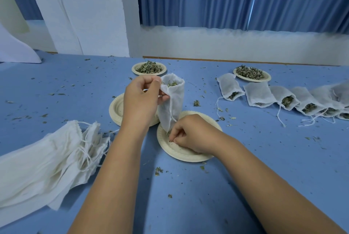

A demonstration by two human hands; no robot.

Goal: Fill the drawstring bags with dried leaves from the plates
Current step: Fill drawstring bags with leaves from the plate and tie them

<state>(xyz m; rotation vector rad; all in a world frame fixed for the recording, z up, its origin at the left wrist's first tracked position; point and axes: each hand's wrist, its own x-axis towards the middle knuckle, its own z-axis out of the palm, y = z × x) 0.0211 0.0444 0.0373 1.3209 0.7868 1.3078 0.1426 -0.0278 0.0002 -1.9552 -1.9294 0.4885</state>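
At the middle of the blue table [264,177], the left hand [141,101] holds the open bag [172,105] upright with its bottom resting on the far edge of the near plate [188,158]; standing it there most likely means anything that misses the mouth falls back onto the plate rather than the table. The thumb and fingers pinch the near side of the bag's rim and lift it, so the mouth gapes wide; dried leaves [171,83] show just inside, near the top, which suggests the bag is almost full. Its drawstring [172,114] hangs loose down the front, not yet pulled.

The right hand [188,133] lies low on the near plate, just beside the foot of the bag; its fingers are curled tight with the tips bunched together against the plate's surface, a narrow pinch that seems to be gathering the last leaf crumbs [171,140], since this plate is nearly bare. A second bare plate [115,109] sits partly behind the left hand.

The supplies are ranged within reach: two heaped plates, one straight ahead [149,67] and one to the right [251,74]; the filled bags [283,99] lie in an overlapping row on the right; the empty bags [47,158] are piled on the left, strings tangled.
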